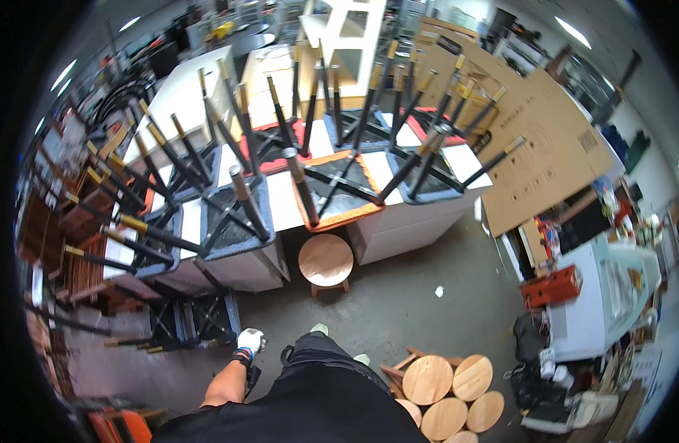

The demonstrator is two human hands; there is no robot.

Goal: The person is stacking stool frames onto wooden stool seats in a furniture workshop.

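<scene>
My left hand (251, 341), in a white glove with a dark band at the wrist, hangs low at the left of my body. Its fingers look loosely curled, with nothing visible in them. Just beyond it, upturned stools with dark legs and blue-edged seats (220, 317) rest low near the floor; whether the hand touches them I cannot tell. My right hand is out of the picture. Ahead, several upturned stools stand on white cabinets, among them one with an orange-edged seat (347, 186) and one with a blue-edged seat (240, 221). Their black legs point upward.
A round wooden stool (325, 261) stands upright at the gap between the cabinets (406, 232). More round wooden stools (428, 379) cluster at my lower right. Large cardboard (550, 159) leans at the right, beyond a red box (552, 287) and clutter. White scraps (439, 292) lie on the floor.
</scene>
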